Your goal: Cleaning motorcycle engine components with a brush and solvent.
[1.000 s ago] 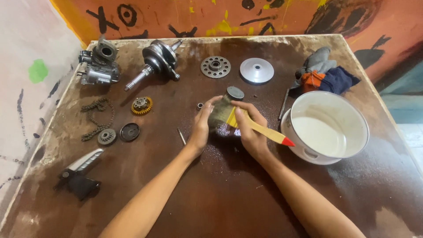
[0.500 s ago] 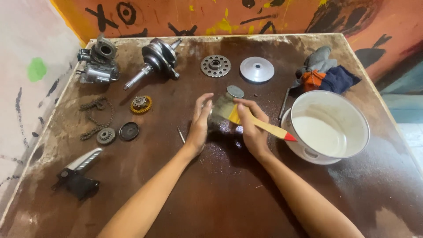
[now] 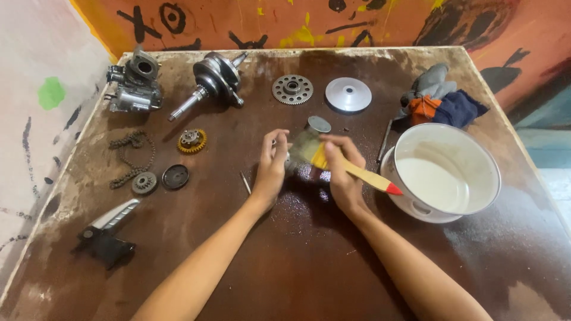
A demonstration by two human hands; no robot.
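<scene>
My right hand (image 3: 341, 172) grips a paintbrush (image 3: 351, 169) with a yellow wooden handle and red tip; its bristles point left, against a small metal part (image 3: 289, 160) held in my left hand (image 3: 270, 163). The part is mostly hidden by my fingers and the bristles. Both hands hover over a wet patch (image 3: 312, 178) in the middle of the brown table. Just behind the hands stands a small round metal piece (image 3: 318, 125).
A white pot (image 3: 446, 172) with whitish liquid sits right of my hands; rags (image 3: 440, 101) lie behind it. Along the back: engine casing (image 3: 134, 83), crankshaft (image 3: 214, 77), toothed wheel (image 3: 292, 89), silver disc (image 3: 348, 94). At left: a chain (image 3: 128, 154), small gears, a black pedal piece (image 3: 104, 235).
The brush has shifted slightly over the part while my left hand keeps hold of it. Both hands stay at the table's middle.
</scene>
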